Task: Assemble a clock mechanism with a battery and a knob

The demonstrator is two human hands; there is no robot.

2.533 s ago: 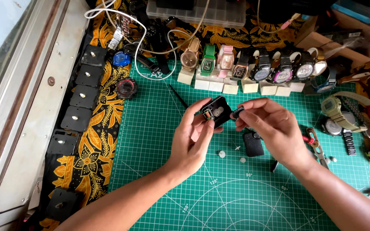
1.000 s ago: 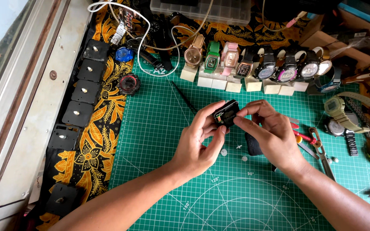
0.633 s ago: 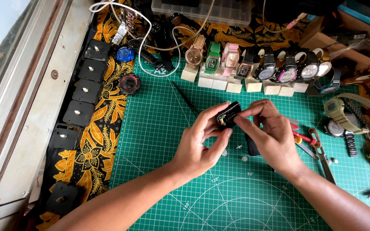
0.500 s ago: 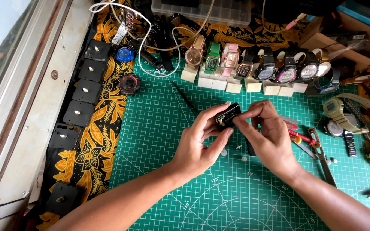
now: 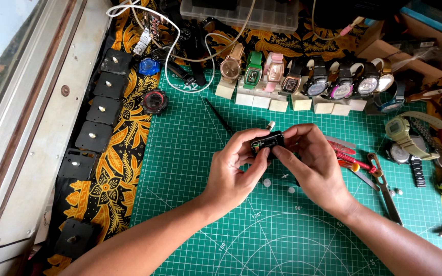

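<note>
Both hands meet over a green cutting mat [image 5: 190, 168]. My left hand [image 5: 236, 171] pinches a small black clock movement [image 5: 268, 141] from the left, thumb and fingers around its edge. My right hand [image 5: 310, 163] grips the same black box from the right, fingertips on its top and side. A short white shaft sticks out of the box toward the back. Two small white round parts [image 5: 267, 182] lie on the mat just below the hands.
A row of wristwatches on white blocks [image 5: 292, 82] stands behind the hands. Black clock movements [image 5: 98, 110] line the patterned cloth at left. Red-handled tools and pliers [image 5: 379, 179] lie right of my right hand, loose watches [image 5: 410, 140] farther right. A clear plastic box [image 5: 241, 13] and white cable are at the back.
The hands have come together from slightly apart. The black box has turned edge-on, and both hands now hold it a little higher on the mat.
</note>
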